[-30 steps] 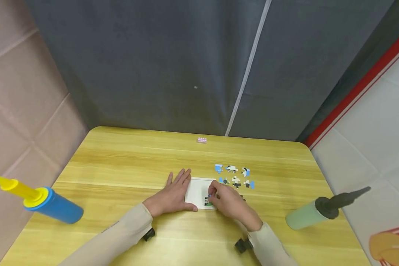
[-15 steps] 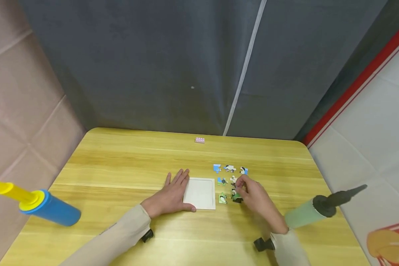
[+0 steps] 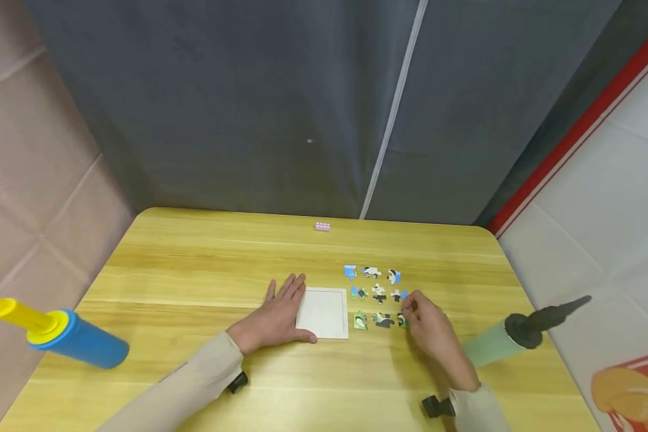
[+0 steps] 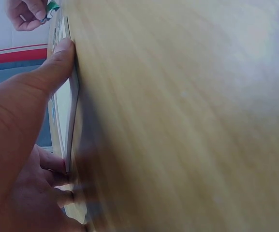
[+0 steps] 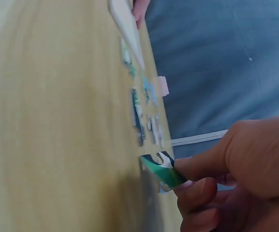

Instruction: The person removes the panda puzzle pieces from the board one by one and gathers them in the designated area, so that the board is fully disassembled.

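A shallow white square puzzle tray (image 3: 324, 315) lies on the table with nothing in it. My left hand (image 3: 272, 321) rests along its left side, fingers spread and straight, thumb at the near edge. To the right, my right hand (image 3: 434, 327) pinches a green, black and white jigsaw piece (image 5: 164, 172) between thumb and fingers. In the right wrist view that piece is tilted, with one edge raised off the table. Several other pieces lie in rows between tray and right hand, among them a panda-patterned piece (image 3: 371, 272) and a green-and-white piece (image 3: 360, 320).
A pink toy brick (image 3: 321, 227) lies near the far edge of the wooden table (image 3: 221, 258). A blue pump with a yellow nozzle (image 3: 83, 339) stands at the left. At the right, close to my forearm, is a green pump (image 3: 488, 343) with a dark nozzle.
My right hand has moved right, from over the tray to the right end of the nearest row, carrying the piece out of the tray. My left hand has stayed beside the tray.
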Tool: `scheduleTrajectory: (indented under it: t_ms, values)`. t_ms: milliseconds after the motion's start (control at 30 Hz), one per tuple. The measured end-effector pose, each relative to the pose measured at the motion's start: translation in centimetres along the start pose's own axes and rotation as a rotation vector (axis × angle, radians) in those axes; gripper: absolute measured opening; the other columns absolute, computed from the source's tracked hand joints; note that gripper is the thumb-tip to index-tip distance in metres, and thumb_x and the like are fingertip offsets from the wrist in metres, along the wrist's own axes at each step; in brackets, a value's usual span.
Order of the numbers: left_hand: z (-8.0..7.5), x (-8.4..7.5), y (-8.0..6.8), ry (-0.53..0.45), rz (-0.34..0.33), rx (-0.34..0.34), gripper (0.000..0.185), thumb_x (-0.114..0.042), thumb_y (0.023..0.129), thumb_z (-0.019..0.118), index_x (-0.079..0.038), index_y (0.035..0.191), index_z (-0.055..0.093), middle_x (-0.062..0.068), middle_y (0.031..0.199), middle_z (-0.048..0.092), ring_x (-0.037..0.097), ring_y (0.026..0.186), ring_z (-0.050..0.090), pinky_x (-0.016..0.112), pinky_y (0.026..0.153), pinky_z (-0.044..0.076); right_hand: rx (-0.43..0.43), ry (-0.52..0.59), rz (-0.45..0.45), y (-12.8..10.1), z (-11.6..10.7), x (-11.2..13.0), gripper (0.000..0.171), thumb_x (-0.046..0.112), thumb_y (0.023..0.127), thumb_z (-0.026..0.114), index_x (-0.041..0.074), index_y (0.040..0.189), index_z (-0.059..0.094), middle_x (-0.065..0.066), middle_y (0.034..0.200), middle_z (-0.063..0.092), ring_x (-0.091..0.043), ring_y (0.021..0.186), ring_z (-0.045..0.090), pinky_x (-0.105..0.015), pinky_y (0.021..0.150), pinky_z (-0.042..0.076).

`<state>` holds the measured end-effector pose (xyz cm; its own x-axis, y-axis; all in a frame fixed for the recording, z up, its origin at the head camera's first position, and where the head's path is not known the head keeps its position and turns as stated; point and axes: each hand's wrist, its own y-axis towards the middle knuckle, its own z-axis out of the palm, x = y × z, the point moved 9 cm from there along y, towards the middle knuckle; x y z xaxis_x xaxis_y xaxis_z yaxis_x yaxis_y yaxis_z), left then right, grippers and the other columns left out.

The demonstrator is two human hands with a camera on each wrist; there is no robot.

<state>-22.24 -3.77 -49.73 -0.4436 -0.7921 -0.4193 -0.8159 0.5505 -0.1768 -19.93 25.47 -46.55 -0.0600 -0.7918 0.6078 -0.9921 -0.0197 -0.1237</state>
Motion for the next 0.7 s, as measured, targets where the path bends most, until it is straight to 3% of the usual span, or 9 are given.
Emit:
scheduleTrajectory:
  t_ms: [133,333,400,567,700]
  values:
    - [0.0,-0.1,0.2,0.004,0.006,0.002,0.124,-0.072,0.087,0.074,0.007,0.167,0.021,0.020,0.181,0.007,0.042,0.169,0.006,0.074,0.132,0.006,-0.039,-0.028,0.021,0.2,0.2,-0.7,0.010,0.004,0.103,0.061,0.002,0.112,0.066,-0.011,0.098,0.072,-0.016,0.073,0.059,-0.026,0.060,0.049]
    - [0.0,0.2,0.3,0.024,0.019,-0.034,0.124,-0.074,0.087,0.072,0.006,0.167,0.021,0.020,0.180,0.008,0.040,0.169,0.007,0.073,0.133,0.006,-0.116,-0.072,-0.005,0.4,0.4,-1.0,0.013,0.006,0.101,0.065,0.002,0.111,0.070,-0.017,0.112,0.067,-0.028,0.093,0.067,-0.048,0.082,0.060]
    - [0.0,0.4,0.2,0.037,0.021,-0.050,0.124,-0.075,0.088,0.071,0.006,0.167,0.021,0.021,0.180,0.008,0.040,0.169,0.008,0.072,0.134,0.006,-0.137,-0.073,-0.027,0.6,0.4,-0.7,0.014,0.007,0.101,0.065,0.002,0.112,0.071,-0.018,0.115,0.065,-0.030,0.096,0.068,-0.051,0.085,0.060]
    - [0.1,1.0,0.0,0.029,0.029,-0.076,0.125,-0.078,0.088,0.067,0.000,0.170,0.012,0.020,0.180,0.005,0.037,0.169,0.007,0.069,0.135,0.005,-0.128,-0.050,-0.102,1.1,0.5,1.1,0.015,0.009,0.102,0.063,0.004,0.115,0.070,-0.015,0.119,0.065,-0.018,0.075,0.059,-0.031,0.065,0.053]
    - [-0.2,1.1,-0.4,-0.012,0.060,-0.094,0.119,-0.076,0.092,0.064,-0.011,0.173,0.004,0.014,0.182,0.001,0.034,0.170,0.006,0.067,0.136,0.005,-0.089,-0.103,-0.215,1.3,0.7,4.0,0.014,0.011,0.104,0.063,0.006,0.115,0.070,-0.009,0.114,0.064,-0.009,0.066,0.049,-0.021,0.054,0.043]
